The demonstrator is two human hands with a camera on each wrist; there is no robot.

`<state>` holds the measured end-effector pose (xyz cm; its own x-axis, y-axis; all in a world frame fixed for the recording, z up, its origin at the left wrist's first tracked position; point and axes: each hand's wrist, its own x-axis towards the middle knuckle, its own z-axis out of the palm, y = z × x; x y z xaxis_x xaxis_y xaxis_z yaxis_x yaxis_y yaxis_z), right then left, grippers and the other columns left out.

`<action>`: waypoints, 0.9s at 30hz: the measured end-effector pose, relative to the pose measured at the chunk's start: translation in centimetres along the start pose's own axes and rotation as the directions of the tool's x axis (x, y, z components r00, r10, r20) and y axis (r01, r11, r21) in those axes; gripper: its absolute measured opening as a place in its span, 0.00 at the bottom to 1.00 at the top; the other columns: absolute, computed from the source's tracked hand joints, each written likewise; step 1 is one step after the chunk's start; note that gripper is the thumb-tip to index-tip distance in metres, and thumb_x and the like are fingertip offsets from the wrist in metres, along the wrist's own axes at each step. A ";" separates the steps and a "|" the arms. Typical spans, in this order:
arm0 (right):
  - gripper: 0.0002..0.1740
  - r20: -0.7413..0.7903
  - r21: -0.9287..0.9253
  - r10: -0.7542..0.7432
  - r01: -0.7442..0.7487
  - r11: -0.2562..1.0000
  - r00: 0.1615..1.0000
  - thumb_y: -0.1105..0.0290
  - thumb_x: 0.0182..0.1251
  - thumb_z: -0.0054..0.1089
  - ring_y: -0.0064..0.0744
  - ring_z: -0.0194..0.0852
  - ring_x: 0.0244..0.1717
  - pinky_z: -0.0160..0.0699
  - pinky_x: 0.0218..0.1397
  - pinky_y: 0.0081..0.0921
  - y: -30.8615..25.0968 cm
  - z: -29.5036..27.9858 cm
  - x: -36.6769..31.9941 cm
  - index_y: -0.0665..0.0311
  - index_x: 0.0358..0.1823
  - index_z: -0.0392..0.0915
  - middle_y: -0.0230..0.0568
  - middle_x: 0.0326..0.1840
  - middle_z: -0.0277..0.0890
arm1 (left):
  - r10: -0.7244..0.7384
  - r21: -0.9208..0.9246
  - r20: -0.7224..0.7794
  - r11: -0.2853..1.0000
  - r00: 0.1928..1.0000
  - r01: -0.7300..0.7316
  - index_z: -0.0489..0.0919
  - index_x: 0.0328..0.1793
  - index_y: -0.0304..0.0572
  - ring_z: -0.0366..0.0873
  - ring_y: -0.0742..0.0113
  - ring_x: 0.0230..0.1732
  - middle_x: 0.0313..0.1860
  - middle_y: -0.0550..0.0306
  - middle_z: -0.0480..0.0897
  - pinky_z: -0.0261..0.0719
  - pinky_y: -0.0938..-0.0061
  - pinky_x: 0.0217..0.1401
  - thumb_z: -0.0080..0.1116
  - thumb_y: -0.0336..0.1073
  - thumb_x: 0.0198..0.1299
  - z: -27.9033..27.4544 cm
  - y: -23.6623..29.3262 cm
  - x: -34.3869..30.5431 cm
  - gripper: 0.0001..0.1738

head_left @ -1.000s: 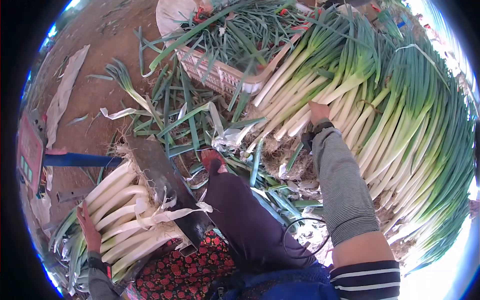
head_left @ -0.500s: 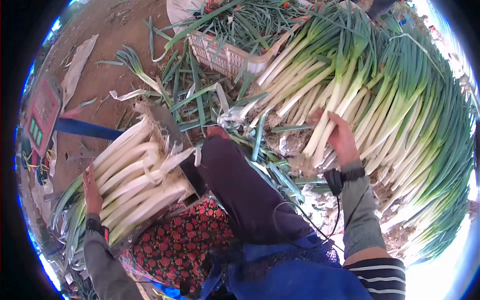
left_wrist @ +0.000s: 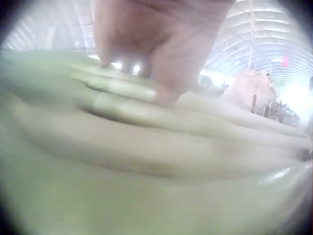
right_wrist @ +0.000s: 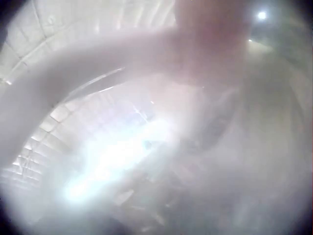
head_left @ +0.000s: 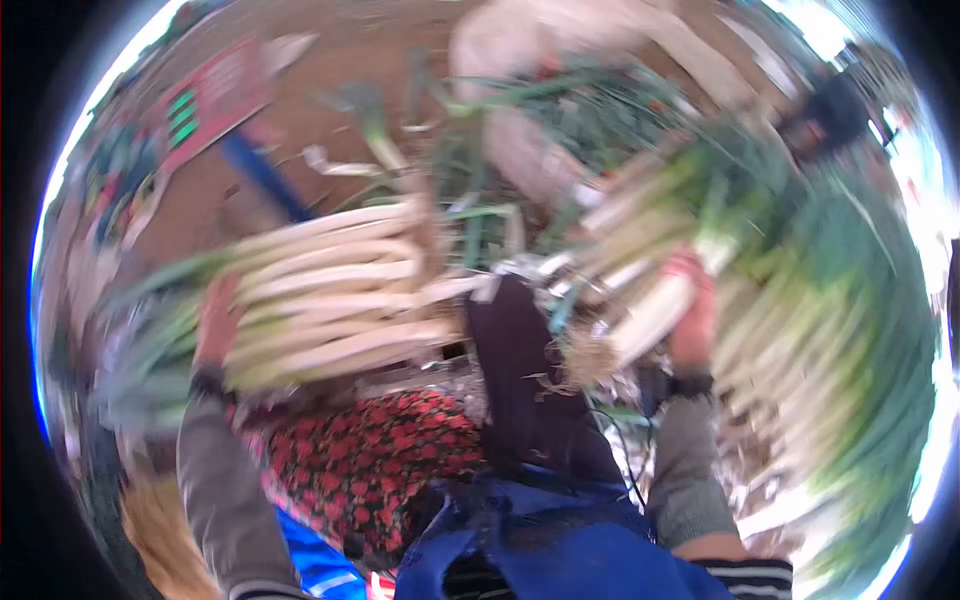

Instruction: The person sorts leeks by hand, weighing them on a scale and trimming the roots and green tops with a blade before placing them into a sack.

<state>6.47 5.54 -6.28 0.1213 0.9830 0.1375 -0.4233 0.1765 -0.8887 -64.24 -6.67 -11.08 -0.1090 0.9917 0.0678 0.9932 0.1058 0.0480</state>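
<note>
head view: grasping leeks (head_left: 642, 328) in the right hand (head_left: 692, 315), fingers curled round pale shafts; too blurred to count. resting the left hand (head_left: 218, 315) across a leek row (head_left: 335, 285), fingers laid over rather than clenched; pressing thumb and fingers onto the shafts in the left wrist view. little to read in the right wrist view but glare and blur.

likely gripping by the shaft for its stiffness, sparing the softer leaves; probably steadying the row against rolling. laid side by side, with roots toward the dark trouser leg (head_left: 515, 350) and greens to the left, perhaps for an even root edge.

between held leeks and row, only the knee, with dangling roots overlapping it in view; seemingly room to pass above. tighter to the right, with a leek heap (head_left: 820, 350) just beside the right hand. past the row, a blue post (head_left: 262, 175), a red scale display (head_left: 215, 105) and brown ground (head_left: 345, 75); farther forward, leafy greens (head_left: 625, 115).
</note>
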 end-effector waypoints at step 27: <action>0.22 0.916 -0.271 0.377 0.904 0.329 0.138 0.67 0.59 0.56 0.60 0.74 0.46 0.73 0.48 0.48 25.6 40.9 0.7 0.64 0.54 0.63 0.56 0.44 0.75 | -0.104 -0.231 -0.327 0.973 0.939 0.027 0.76 0.52 0.35 0.69 0.50 0.55 0.48 0.45 0.75 0.59 0.54 0.63 0.58 0.34 0.39 -4.4 7.5 -3.2 0.28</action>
<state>-40.99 12.74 -11.04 -0.9652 0.2473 0.0851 0.2140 0.9337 -0.2870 -56.59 -9.34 -6.56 -0.2185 0.8967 0.3850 0.9537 0.1126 0.2790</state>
